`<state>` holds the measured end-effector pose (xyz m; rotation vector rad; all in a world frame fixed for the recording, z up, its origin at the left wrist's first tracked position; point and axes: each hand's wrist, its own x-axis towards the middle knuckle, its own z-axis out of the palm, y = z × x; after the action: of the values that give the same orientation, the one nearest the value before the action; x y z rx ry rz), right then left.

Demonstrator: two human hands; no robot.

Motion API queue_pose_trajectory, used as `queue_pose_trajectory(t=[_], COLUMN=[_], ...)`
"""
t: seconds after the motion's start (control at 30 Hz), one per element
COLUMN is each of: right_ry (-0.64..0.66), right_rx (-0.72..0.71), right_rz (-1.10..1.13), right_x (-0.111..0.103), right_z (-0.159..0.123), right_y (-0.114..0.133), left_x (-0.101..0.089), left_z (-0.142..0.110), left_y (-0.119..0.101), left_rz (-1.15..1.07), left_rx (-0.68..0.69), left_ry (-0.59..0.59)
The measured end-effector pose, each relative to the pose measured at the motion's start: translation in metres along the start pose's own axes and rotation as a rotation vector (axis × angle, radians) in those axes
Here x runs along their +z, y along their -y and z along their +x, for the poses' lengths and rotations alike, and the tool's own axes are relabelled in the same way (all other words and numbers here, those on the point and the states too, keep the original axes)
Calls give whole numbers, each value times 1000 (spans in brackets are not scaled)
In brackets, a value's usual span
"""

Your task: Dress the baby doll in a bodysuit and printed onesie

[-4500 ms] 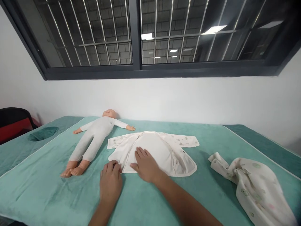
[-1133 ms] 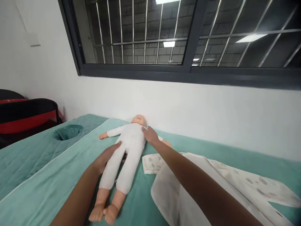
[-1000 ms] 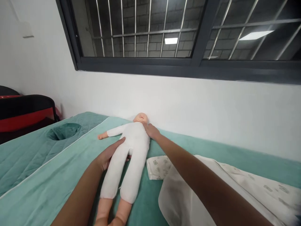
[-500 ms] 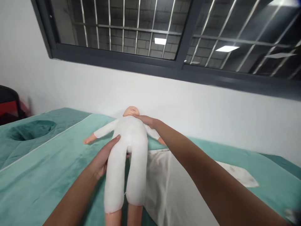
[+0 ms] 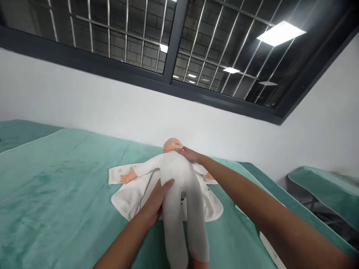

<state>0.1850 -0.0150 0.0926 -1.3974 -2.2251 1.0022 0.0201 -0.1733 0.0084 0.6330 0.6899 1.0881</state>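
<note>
A baby doll (image 5: 179, 170) in a white long-sleeved suit lies face up, head toward the wall and arms spread. Around its hip and upper thigh my left hand (image 5: 157, 201) is closed, thumb on top and fingers passing underneath. My right hand (image 5: 192, 154) supports the doll at the neck and shoulder; most of its fingers are hidden behind the doll. Beneath the doll a white garment (image 5: 126, 203) with printed sleeve ends is spread out. I cannot tell whether the doll's back touches it.
A green plush cover (image 5: 70, 186) lies over the bed-like surface. Behind it rise a white wall (image 5: 112, 108) and a dark-framed window (image 5: 168, 71) with bars. Another green-covered surface (image 5: 325, 186) stands at the right. A white cloth piece (image 5: 269, 246) lies partly behind my right forearm.
The doll has shifted rightward, from beside the white garment to over it, with both hands still holding it. The view has turned to the right.
</note>
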Motion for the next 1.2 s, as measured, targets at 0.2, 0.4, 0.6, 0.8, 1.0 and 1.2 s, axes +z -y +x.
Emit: queue_pose_trajectory(t=[0.2, 0.4, 0.6, 0.8, 1.0, 1.2], right_ry=[-145, -365, 177, 118, -153, -72], right_rx=[146, -80, -270, -248, -250, -236], right_rz=[-170, -808, -693, -431, -157, -193], right_x=[8, 25, 105, 104, 82, 90], right_z=[-25, -9, 49, 52, 25, 18], right_y=[-32, 0, 43, 40, 37, 38], left_x=[-16, -42, -54, -68, -83, -103], left_z=[17, 52, 75, 81, 79, 82], left_y=[16, -19, -18, -16, -38, -63], left_rz=[198, 711, 940, 1288, 1814, 1496], left_rx=[-90, 46, 245, 473, 486, 313], left_ry=[35, -14, -19, -107, -373, -464])
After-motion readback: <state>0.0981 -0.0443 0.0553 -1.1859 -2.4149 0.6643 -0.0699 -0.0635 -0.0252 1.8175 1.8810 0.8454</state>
